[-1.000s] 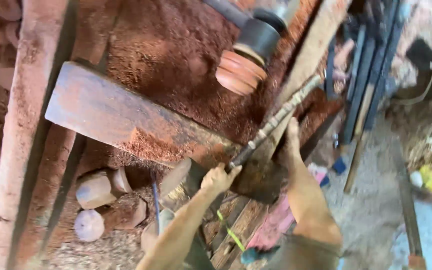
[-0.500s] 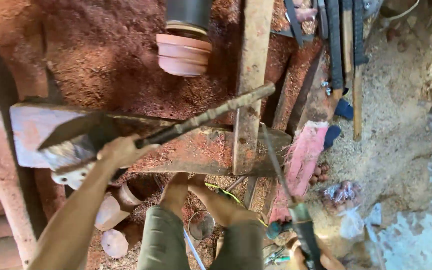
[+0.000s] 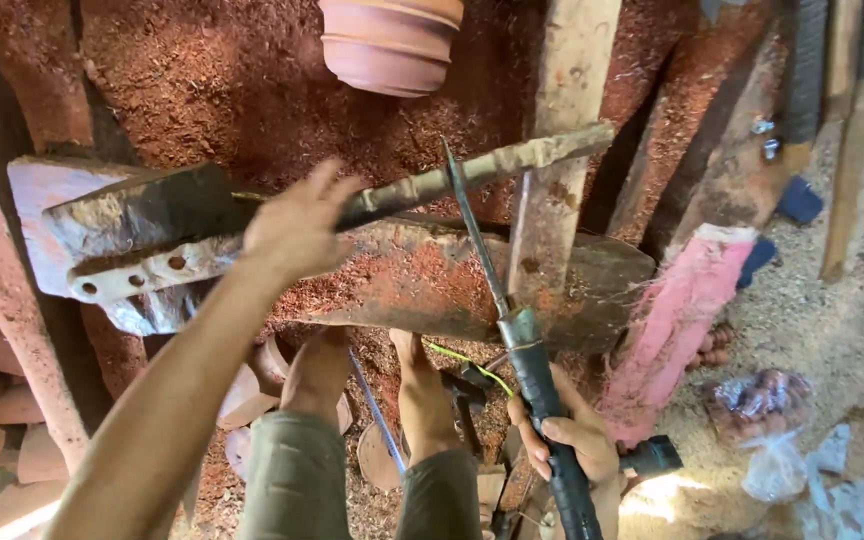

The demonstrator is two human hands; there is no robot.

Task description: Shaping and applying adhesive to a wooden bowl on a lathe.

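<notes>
From the head camera, the left hand (image 3: pixel 297 225) lies with fingers spread on a long, rust-coloured tool rest bar (image 3: pixel 472 172) that runs across a dusty wooden plank (image 3: pixel 432 280). The right hand (image 3: pixel 572 445) wraps its fingers tight round the black handle of a turning chisel (image 3: pixel 512 330), whose thin blade points up over the bar. A turned reddish wooden piece (image 3: pixel 392 40) sits above, amid red sawdust. Two bare feet (image 3: pixel 422 390) rest below the plank.
</notes>
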